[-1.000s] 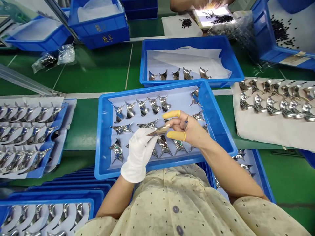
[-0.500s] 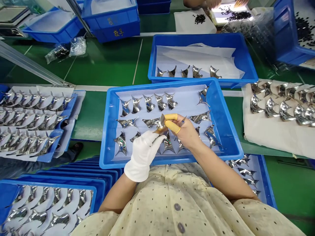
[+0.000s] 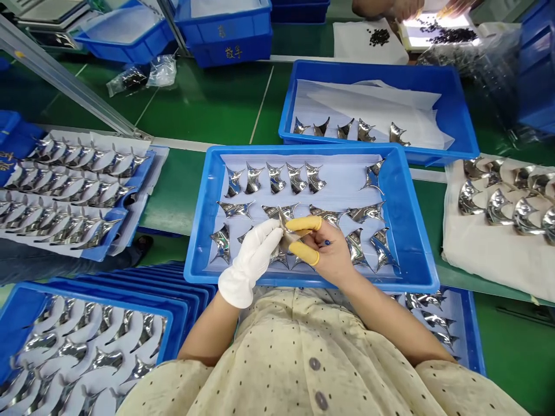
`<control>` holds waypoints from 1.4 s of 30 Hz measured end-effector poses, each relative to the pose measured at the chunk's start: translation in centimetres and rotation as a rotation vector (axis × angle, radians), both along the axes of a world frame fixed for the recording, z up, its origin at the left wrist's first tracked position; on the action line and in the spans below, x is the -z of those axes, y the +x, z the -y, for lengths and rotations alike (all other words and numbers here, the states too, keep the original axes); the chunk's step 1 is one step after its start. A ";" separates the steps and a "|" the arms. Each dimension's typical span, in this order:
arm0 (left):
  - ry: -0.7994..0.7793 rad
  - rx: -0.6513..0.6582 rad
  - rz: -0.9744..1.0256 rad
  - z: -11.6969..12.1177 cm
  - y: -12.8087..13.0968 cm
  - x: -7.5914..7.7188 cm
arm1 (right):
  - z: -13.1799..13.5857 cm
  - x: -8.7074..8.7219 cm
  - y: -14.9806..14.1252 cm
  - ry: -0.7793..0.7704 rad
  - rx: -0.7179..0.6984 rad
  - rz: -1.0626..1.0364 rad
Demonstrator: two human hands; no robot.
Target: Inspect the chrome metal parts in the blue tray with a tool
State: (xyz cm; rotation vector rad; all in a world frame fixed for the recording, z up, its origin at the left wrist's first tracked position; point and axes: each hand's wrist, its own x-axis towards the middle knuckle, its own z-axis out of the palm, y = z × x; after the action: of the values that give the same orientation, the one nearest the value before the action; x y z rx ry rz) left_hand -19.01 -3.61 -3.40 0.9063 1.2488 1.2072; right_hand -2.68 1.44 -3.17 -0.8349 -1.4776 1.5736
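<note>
My left hand (image 3: 250, 260), in a white glove, pinches the left side of a shiny curved metal piece with pointed corners (image 3: 288, 232). On its right side my right hand (image 3: 327, 248) grips the same piece, with yellow finger cots on the thumb and a finger. A thin dark-blue tipped tool (image 3: 327, 242) shows among the right hand's fingers; its kind is unclear. Both hands are above a blue tray (image 3: 200, 231) lined with white paper. Rows of similar pointed metal pieces (image 3: 276, 177) lie in it, some hidden under my hands.
Behind stands another blue tray (image 3: 466, 136) with several metal pieces along its near side. More pieces lie on a white cloth (image 3: 485, 254) at right and on layered sheets (image 3: 150, 167) at left. Stacked trays (image 3: 173, 323) stand lower left. A co-worker's hands (image 3: 407, 8) are at the far side.
The view has shifted, so the surroundings appear further right. Both hands keep hold of the metal piece, which has turned between them; the right fingers now spread around it.
</note>
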 end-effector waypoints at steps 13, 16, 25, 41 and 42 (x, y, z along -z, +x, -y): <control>-0.125 0.087 -0.004 0.7 -1.4 -0.6 | -2.4 0.7 -0.5 -0.621 0.044 -0.225; -0.205 0.052 0.121 0.6 -1.0 -0.9 | -2.3 0.7 -0.4 -0.561 -0.034 -0.192; -0.150 -0.143 0.538 -0.5 -0.7 -0.7 | -1.2 1.0 0.9 -0.624 -0.243 -0.208; 0.006 -0.120 0.062 -1.0 -1.6 0.2 | -1.6 2.0 2.6 0.367 -0.178 0.215; 0.032 -0.097 0.027 -1.0 -1.8 0.1 | -1.6 2.3 2.9 0.467 -0.181 0.282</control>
State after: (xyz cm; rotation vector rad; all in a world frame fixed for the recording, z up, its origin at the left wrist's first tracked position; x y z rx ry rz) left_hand -20.85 -2.62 -3.51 0.8575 1.2670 1.3153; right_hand 0.18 3.09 -5.49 -0.6782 -2.0703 1.1863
